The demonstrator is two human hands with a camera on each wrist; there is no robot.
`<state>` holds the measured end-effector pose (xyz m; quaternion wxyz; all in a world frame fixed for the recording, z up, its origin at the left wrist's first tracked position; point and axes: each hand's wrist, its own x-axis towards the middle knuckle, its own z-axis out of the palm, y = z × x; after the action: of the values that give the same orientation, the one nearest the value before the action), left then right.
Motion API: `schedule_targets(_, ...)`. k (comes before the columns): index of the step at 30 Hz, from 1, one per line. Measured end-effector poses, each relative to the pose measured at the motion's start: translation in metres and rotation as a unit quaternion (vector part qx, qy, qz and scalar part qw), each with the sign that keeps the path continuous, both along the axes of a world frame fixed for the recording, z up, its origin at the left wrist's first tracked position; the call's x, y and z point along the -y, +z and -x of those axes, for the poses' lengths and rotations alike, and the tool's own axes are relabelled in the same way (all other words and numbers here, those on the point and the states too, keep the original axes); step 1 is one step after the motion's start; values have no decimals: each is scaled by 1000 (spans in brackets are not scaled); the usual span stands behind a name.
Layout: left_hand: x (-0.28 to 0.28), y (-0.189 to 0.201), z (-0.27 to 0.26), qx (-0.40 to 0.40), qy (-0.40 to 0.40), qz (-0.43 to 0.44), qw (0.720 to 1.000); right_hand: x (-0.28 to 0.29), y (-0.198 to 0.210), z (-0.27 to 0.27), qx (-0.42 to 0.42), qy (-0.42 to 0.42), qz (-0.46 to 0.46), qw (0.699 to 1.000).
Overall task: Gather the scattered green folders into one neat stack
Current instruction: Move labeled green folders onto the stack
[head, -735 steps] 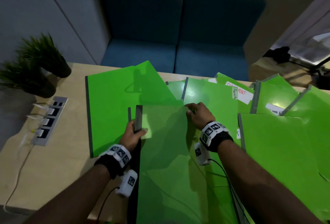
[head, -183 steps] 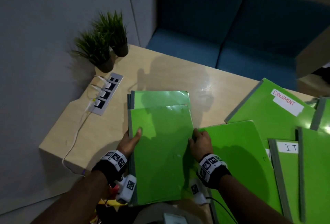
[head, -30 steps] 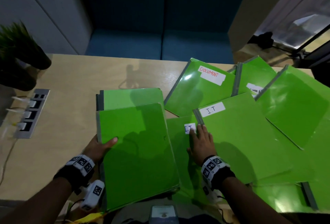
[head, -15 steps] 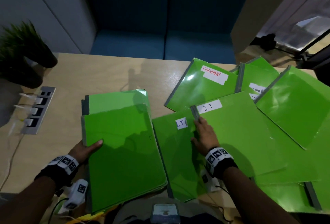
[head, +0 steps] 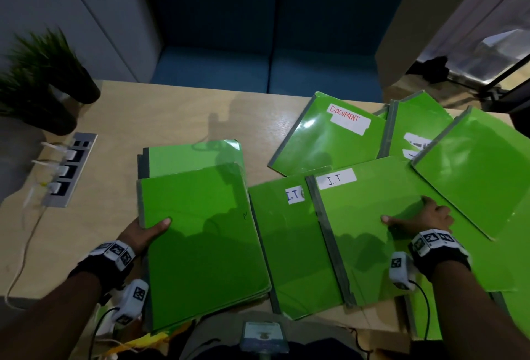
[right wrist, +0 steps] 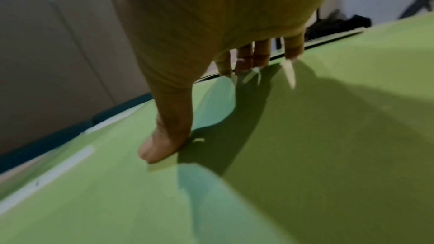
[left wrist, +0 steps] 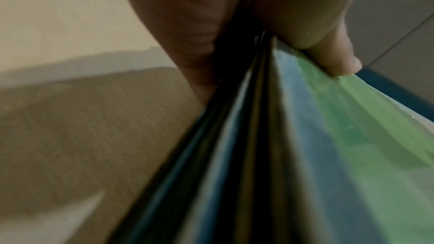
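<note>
A stack of green folders (head: 200, 239) lies at the table's near left. My left hand (head: 146, 227) grips its left spine edge, thumb (left wrist: 328, 58) on top and fingers underneath. Beside the stack lie two overlapping green folders labelled "I.T": a lower one (head: 289, 245) and an upper one (head: 367, 230). My right hand (head: 421, 217) rests on the upper one near its right side, thumb (right wrist: 162, 147) and fingertips (right wrist: 260, 60) pressing the cover. More green folders lie behind: one labelled "DOCUMENT" (head: 324, 141), one with a white label (head: 413, 130), and a plain one (head: 476, 176).
The wooden table (head: 172, 113) has a socket strip (head: 66, 170) with white plugs and a cable at its left edge. Two potted plants (head: 43, 84) stand at the far left corner. A blue sofa (head: 272, 44) sits behind the table.
My right hand has slid from the spine of the upper "I.T" folder to its right side. The left hand keeps its grip on the stack, which has hardly moved.
</note>
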<state>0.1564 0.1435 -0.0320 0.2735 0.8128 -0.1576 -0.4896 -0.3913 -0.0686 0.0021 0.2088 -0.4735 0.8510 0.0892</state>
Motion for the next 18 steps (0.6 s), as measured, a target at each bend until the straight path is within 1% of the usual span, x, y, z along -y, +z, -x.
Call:
schedule_targets(1, 0, 0, -1, -1, -3, -5, 1000, 1, -2, 3, 21, -20, 12, 1000)
schedule_targets(2, 1, 1, -1, -3, -8, -7, 1000, 2, 2, 2, 65, -46, 25, 997)
schedule_targets(4, 3, 1, -1, -1, -10, -6, 1000, 2, 8, 1, 166, -91, 37, 981)
schedule_targets(6, 4, 1, -1, 7, -5, -1, 1000, 1, 18, -5, 225, -94, 34, 969)
schedule_targets(10, -2, -4, -11, 2, 12, 2, 1000, -2, 20, -21, 256, -65, 40, 964)
schedule_targets(13, -8, -5, -19, -24, 31, -2, 999, -6, 22, -26, 266, -60, 31, 962)
schedule_targets(16, -13, -7, -28, -33, 32, -4, 999, -8, 40, -27, 305, -50, 36, 950)
schedule_targets(18, -17, -8, -32, -29, 32, -6, 999, -8, 54, -26, 334, -62, 57, 939)
